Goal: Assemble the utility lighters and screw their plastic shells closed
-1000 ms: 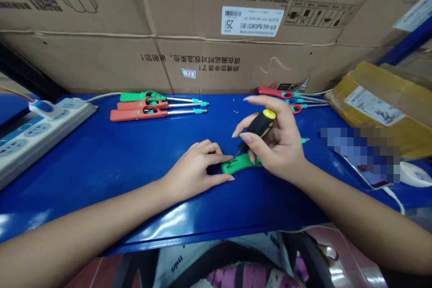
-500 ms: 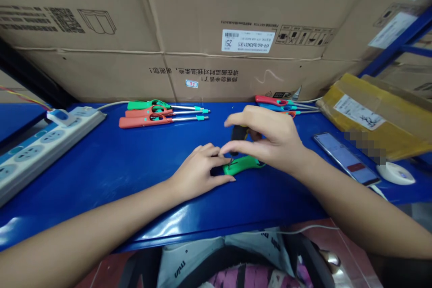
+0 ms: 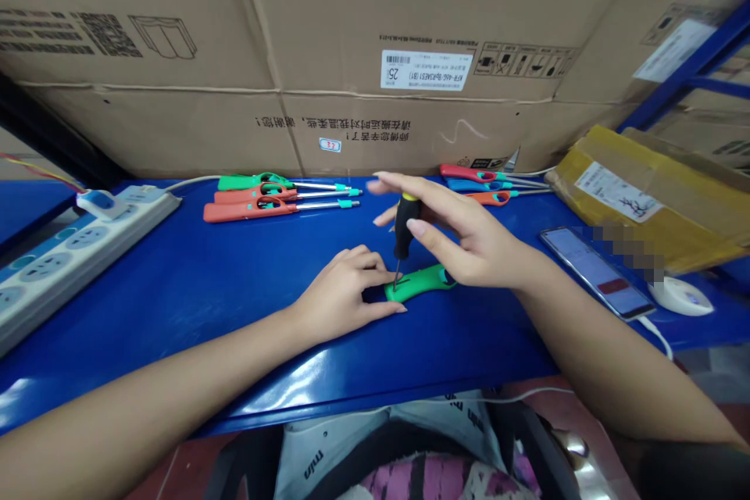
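Observation:
A green lighter (image 3: 419,284) lies on the blue table, its handle end toward my left hand (image 3: 341,295). The thumb and forefinger of that hand close on this end from both sides. Upright over the same end stands a screwdriver (image 3: 405,228) with a black and yellow handle, its thin shaft reaching down to the green body. My right hand (image 3: 469,236) has its thumb against the screwdriver handle and its fingers loosely curved around the far side. The right hand hides the lighter's other end.
Several long lighters lie at the back, an orange one (image 3: 249,211) on the left and a red one (image 3: 467,173) on the right. A power strip (image 3: 76,250) runs along the left. At right are a phone (image 3: 598,272), a white mouse (image 3: 683,295) and a yellow-taped parcel (image 3: 621,195). Cardboard (image 3: 328,31) stands behind.
My right hand has opened its grip around the screwdriver handle, with fingers raised and more spread, showing more of the tool. The left hand and green lighter stay in place.

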Available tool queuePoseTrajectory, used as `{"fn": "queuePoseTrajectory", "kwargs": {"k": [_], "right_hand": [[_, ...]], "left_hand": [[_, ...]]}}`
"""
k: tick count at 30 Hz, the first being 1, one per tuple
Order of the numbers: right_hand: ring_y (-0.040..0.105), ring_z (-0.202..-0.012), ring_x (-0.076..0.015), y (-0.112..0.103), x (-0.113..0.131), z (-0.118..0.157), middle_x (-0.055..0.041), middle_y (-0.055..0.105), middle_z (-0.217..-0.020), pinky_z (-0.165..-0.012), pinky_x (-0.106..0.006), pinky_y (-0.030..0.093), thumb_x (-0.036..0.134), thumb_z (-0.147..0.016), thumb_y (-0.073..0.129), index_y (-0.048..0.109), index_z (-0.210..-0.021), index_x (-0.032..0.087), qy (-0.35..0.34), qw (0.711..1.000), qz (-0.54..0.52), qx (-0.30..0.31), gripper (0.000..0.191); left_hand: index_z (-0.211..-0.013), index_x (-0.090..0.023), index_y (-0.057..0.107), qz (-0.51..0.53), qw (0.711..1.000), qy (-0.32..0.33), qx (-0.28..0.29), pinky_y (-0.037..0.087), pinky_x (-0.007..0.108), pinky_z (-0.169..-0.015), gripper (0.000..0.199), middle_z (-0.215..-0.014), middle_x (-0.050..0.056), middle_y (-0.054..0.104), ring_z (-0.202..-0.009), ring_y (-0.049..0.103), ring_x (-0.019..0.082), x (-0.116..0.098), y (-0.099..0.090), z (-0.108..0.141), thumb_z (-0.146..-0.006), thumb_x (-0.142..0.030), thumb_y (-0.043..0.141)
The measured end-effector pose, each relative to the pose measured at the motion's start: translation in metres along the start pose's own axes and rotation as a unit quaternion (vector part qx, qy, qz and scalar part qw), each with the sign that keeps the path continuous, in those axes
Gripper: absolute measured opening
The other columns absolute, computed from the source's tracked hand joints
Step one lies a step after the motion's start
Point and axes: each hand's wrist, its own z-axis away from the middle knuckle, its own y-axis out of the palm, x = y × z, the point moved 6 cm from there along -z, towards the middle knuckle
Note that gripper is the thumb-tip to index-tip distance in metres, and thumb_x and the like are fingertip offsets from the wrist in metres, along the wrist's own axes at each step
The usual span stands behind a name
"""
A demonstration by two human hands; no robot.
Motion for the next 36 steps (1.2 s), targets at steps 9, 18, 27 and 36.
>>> {"fn": "queuePoseTrajectory", "kwargs": {"k": [9, 18, 27, 36], "right_hand": [[0.064, -0.116, -0.0221, 0.005, 0.000, 0.002, -0.0143, 0.051, -0.151, -0.100, -0.043, 0.056, 0.033, -0.107, 0.043, 0.035, -0.155, 0.023, -0.001, 1.000, -0.004, 0.005, 0.050], [0.066, -0.112, -0.0220, 0.001, 0.011, 0.004, -0.0101, 0.068, -0.129, -0.099, -0.041, 0.056, 0.037, -0.102, 0.057, 0.055, -0.139, 0.021, -0.051, 0.995, 0.065, -0.047, 0.040], [0.066, -0.091, -0.0197, 0.002, 0.020, 0.008, -0.0071, 0.071, -0.098, -0.085, -0.037, 0.059, 0.032, -0.096, 0.068, 0.066, -0.123, 0.018, -0.085, 0.984, 0.093, -0.129, 0.030], [0.066, -0.089, -0.0171, -0.002, 0.019, 0.004, -0.0059, 0.072, -0.098, -0.082, -0.034, 0.059, 0.028, -0.098, 0.064, 0.069, -0.119, 0.019, -0.073, 0.991, 0.008, -0.113, 0.023]], "left_hand": [[-0.112, -0.021, 0.077, 0.016, 1.000, 0.007, -0.014, 0.051, 0.042, -0.089, 0.034, -0.094, 0.005, 0.070, -0.089, 0.064, 0.022, -0.001, -0.001, -0.002, -0.088, -0.045, 0.078], [-0.112, -0.021, 0.077, 0.010, 1.000, 0.001, -0.009, 0.052, 0.045, -0.093, 0.035, -0.106, 0.008, 0.073, -0.101, 0.065, 0.026, 0.002, 0.001, -0.001, -0.089, -0.047, 0.075], [-0.109, -0.023, 0.078, -0.004, 1.000, -0.004, -0.004, 0.052, 0.044, -0.088, 0.033, -0.100, 0.008, 0.073, -0.097, 0.065, 0.027, 0.003, 0.001, -0.001, -0.089, -0.048, 0.074], [-0.106, -0.020, 0.079, 0.012, 1.000, 0.000, -0.015, 0.052, 0.045, -0.090, 0.031, -0.102, 0.008, 0.073, -0.098, 0.065, 0.027, 0.001, 0.000, -0.001, -0.088, -0.046, 0.077]]}}
